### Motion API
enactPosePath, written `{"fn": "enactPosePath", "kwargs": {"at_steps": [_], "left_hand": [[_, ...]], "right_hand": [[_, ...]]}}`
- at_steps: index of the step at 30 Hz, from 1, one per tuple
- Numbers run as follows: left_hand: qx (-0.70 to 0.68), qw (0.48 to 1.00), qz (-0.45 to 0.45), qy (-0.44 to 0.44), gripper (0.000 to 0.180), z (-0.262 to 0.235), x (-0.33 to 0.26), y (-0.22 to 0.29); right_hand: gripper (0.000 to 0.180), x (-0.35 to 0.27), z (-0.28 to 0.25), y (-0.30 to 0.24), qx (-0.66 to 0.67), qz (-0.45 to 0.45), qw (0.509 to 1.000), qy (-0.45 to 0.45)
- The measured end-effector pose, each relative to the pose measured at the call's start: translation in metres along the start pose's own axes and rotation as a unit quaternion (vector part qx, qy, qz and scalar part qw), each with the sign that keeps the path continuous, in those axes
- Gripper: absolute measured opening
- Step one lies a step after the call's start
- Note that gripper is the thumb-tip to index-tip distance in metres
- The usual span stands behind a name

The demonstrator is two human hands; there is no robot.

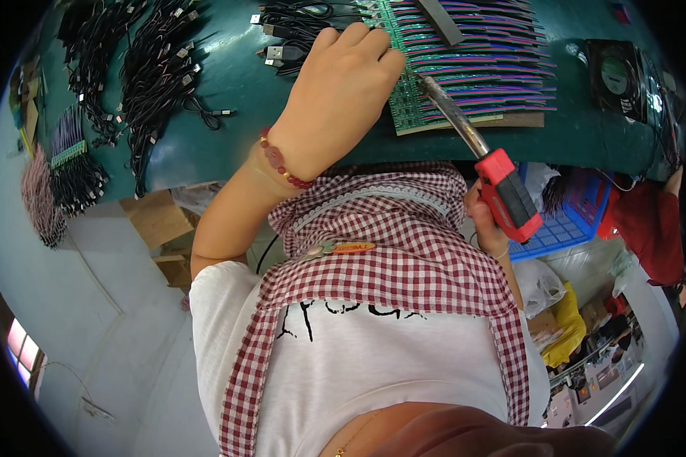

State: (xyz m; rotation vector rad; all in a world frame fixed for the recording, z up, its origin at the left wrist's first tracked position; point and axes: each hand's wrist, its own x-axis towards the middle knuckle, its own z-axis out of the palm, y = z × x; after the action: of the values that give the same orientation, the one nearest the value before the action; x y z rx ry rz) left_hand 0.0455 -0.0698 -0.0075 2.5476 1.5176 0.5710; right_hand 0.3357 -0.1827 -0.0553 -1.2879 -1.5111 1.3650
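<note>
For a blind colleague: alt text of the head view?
A person's right hand holds a red-and-black tool, its barrel reaching over a green circuit-board panel trailing coloured wires; the left hand is at the panel's edge. Black cables lie leftward.

Light falls evenly; a window glows beyond the near left corner of the desk, whose edge bends with fisheye distortion.

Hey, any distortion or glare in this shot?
Head view: fisheye distortion bows the front edge of the green table, with black corners; head view: the metal barrel of the red-handled tool glints, and the light strip looks blown out.
</note>
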Motion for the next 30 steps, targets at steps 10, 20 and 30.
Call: {"fn": "enactPosePath", "kwargs": {"at_steps": [10,20,30], "left_hand": [[0.016,1.0,0.002,-0.01,0.011,-0.0015,0.001,0.0006],[0.016,1.0,-0.004,-0.012,0.012,-0.002,0.0017,0.0022],[0.023,1.0,-0.007,-0.015,0.01,-0.0029,0.0016,0.003]], "right_hand": [[0.051,-0.006,-0.0053,0.0068,-0.01,-0.045,0.999,-0.027],[0.022,-0.0004,0.0031,-0.0013,-0.005,0.0,1.0,0.015],[0.049,-0.0055,0.0006,0.0002,0.02,-0.029,0.999,0.016]]}}
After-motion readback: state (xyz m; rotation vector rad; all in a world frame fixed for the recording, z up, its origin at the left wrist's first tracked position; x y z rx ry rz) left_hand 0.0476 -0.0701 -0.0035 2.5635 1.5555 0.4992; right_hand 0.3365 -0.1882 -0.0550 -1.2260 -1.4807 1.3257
